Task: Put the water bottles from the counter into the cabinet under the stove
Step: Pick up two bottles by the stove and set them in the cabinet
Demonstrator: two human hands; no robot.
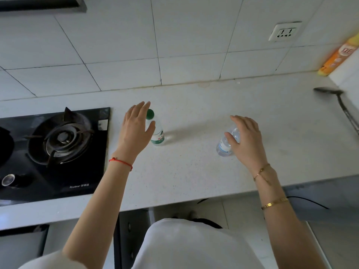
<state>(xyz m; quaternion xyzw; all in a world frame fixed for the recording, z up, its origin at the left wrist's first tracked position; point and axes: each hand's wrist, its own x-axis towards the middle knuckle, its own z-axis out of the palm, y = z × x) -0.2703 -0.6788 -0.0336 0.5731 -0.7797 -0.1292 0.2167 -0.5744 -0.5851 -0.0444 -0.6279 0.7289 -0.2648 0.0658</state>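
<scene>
Both hands reach at once: the left hand (136,126), fingers spread wide, hovers at the green-capped bottle (156,130) just beside the stove (52,152), mid-counter (194,167). The right hand (245,138), also spread, covers the clear bottle (226,143) nearer the front edge. Likely light, smooth, slightly squashy plastic; grip the body mid-height. Its cap is hidden, contact unclear, and the cabinet below is barely visible.

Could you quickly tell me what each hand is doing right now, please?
Left hand: open, beside the green-capped bottle.
Right hand: open, around the clear bottle.
</scene>
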